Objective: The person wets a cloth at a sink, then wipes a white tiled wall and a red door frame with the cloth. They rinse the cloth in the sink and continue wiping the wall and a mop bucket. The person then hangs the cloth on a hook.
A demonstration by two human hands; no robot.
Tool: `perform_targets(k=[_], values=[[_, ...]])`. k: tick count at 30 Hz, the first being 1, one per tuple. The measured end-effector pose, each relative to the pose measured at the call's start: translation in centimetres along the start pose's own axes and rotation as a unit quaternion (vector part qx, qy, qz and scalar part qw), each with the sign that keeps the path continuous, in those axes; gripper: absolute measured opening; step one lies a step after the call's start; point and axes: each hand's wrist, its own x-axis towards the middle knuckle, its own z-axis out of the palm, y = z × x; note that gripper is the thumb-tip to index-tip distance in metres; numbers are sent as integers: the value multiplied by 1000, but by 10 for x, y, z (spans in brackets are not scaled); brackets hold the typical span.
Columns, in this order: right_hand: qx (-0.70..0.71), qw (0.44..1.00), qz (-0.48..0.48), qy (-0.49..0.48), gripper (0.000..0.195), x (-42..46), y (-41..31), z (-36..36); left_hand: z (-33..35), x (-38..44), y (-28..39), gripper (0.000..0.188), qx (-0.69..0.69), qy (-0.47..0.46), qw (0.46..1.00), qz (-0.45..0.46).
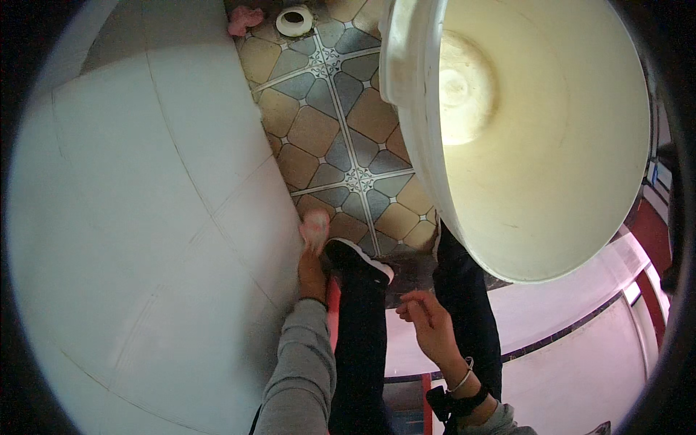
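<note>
My left hand (312, 272) reaches down along the base of a white tiled wall (179, 228). A blurred pink-and-white thing, apparently a cloth (315, 225), is at its fingers, close to the wall's lower edge. Motion blur hides how the fingers wrap it. Nothing shows in my right hand (432, 326), which hangs with curled fingers in front of my right leg. Its wrist bears a pale bracelet (466, 375) and a black band (470, 401). The patterned floor tiles (337, 136) lie ahead of my black shoe (359, 262).
A large, pale plastic barrel (549, 163) looms on the right, its open mouth facing me and its inside bare. At the far end, a white pipe collar (294, 22) with a dark hole stands beside a crumpled pink cloth (244, 20). Dark edging (408, 277) borders the tiles.
</note>
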Motion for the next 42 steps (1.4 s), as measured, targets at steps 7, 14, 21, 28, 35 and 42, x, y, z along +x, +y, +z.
perform_targets(k=[7,14,21,28,35,42], values=[[-14,999,-32,-6,16,4,7,2,-22,12,-67,54,-209,76,966,-135],[18,998,-29,-46,16,9,24,4,-170,5,-260,55,91,96,947,-292],[49,998,-18,-29,16,11,24,1,-53,-94,-36,51,51,-58,992,-97],[47,995,-85,-23,13,10,13,1,-53,-65,-137,57,-49,77,978,-188],[47,998,-48,-18,16,12,18,-10,-122,-62,-146,55,111,-49,969,-216],[55,996,-71,-22,13,11,19,-5,-147,-41,-200,66,135,-27,959,-247]])
